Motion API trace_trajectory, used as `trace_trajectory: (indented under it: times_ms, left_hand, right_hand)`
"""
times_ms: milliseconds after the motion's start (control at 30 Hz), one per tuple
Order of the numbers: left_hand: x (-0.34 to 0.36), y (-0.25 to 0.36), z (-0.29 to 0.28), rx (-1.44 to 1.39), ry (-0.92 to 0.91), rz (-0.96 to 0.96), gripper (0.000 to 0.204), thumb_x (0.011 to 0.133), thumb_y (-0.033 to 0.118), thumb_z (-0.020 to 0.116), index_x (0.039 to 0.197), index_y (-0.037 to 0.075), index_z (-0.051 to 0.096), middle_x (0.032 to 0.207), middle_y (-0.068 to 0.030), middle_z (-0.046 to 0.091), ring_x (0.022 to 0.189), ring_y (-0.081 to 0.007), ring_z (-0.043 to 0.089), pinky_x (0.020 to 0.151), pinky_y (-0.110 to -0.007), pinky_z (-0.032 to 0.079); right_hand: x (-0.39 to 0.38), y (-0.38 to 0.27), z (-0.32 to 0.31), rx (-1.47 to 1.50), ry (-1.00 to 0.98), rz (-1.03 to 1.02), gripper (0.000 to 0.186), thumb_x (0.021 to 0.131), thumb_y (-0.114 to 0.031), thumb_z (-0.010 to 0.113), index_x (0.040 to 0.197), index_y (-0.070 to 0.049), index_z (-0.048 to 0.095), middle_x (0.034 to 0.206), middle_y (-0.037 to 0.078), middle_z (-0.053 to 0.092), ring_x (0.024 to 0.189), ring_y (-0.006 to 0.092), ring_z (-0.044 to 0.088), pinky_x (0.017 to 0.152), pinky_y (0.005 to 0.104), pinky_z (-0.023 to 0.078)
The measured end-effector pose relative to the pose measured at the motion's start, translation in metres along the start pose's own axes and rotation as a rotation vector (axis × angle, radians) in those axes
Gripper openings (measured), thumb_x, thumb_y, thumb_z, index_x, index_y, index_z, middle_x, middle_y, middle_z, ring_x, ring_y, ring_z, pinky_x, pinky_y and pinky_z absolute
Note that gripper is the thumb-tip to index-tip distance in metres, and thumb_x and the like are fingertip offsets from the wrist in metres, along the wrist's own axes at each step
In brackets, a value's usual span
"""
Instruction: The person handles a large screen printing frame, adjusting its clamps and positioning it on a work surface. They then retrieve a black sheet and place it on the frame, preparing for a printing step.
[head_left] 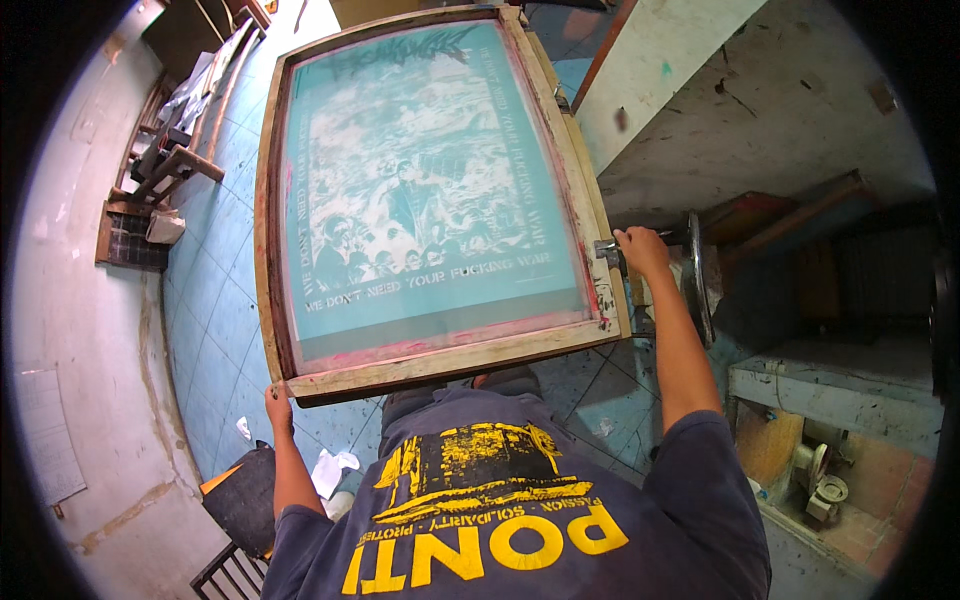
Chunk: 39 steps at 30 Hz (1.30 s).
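A large silk-screen frame (440, 358) lies in front of me, its wooden border stained with ink. Stretched inside it is a teal mesh (435, 315) bearing a stencil of figures and lettering. My left hand (279, 400) is closed at the near left corner of the wood; its fingertips are partly hidden. On the right side, my right hand (643, 250) has its fingers curled at a metal clamp (607, 252) fixed over the wooden edge. Part of that clamp is covered by the hand.
A curved metal bar (697, 280) stands just right of my right hand. Farther right is a ledge (830, 385) above a small machine (826, 492). At the left, a wooden rack (180, 175) stands by the wall. A dark bag (243, 495) and crumpled paper (332, 470) lie at lower left.
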<state>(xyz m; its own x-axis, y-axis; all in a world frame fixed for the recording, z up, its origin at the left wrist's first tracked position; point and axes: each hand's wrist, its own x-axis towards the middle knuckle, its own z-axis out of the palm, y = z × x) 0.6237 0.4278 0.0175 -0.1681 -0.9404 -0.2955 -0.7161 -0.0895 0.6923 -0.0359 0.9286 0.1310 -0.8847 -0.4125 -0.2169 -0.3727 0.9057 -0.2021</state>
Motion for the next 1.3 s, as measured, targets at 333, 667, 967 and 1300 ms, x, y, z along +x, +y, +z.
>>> trace_trajectory:
  times_ms: [333, 667, 967, 1300]
  left_hand:
    - [0.015, 0.000, 0.008, 0.014, -0.052, -0.050, 0.044, 0.093, 0.037, 0.061, 0.115, 0.000, 0.056, 0.101, -0.0087, 0.062, 0.092, -0.0192, 0.056, 0.083, -0.032, 0.044]
    - [0.007, -0.004, -0.008, 0.084, 0.026, -0.090, 0.057, 0.095, 0.042, 0.056, 0.129, -0.003, 0.049, 0.116, -0.0199, 0.059, 0.103, -0.0272, 0.056, 0.088, -0.036, 0.045]
    - [-0.042, -0.075, -0.026, 0.112, 0.125, -0.115, 0.052, 0.092, 0.042, 0.061, 0.121, -0.001, 0.056, 0.109, -0.0201, 0.064, 0.098, -0.0274, 0.060, 0.087, -0.037, 0.047]
    - [-0.116, -0.068, -0.016, 0.055, -0.051, -0.297, 0.048, 0.093, 0.038, 0.060, 0.118, -0.004, 0.060, 0.113, -0.0198, 0.064, 0.107, -0.0270, 0.060, 0.091, -0.035, 0.045]
  right_hand:
    - [0.038, 0.009, 0.040, 0.490, -0.226, 0.173, 0.061, 0.087, -0.055, 0.058, 0.082, 0.005, 0.069, 0.079, 0.021, 0.066, 0.074, 0.0314, 0.063, 0.072, 0.0420, 0.048]
    - [0.011, -0.002, -0.002, -0.006, -0.136, 0.014, 0.053, 0.087, -0.048, 0.059, 0.088, 0.004, 0.071, 0.095, 0.027, 0.067, 0.092, 0.0420, 0.065, 0.080, 0.0483, 0.051]
    - [0.008, -0.024, 0.003, -0.098, -0.110, -0.042, 0.048, 0.091, -0.042, 0.055, 0.095, 0.004, 0.069, 0.099, 0.027, 0.066, 0.094, 0.0444, 0.063, 0.079, 0.0508, 0.050]
    - [0.015, -0.010, 0.013, -0.113, -0.109, 0.028, 0.049, 0.094, -0.038, 0.053, 0.091, 0.009, 0.066, 0.096, 0.032, 0.063, 0.092, 0.0472, 0.062, 0.077, 0.0520, 0.049]
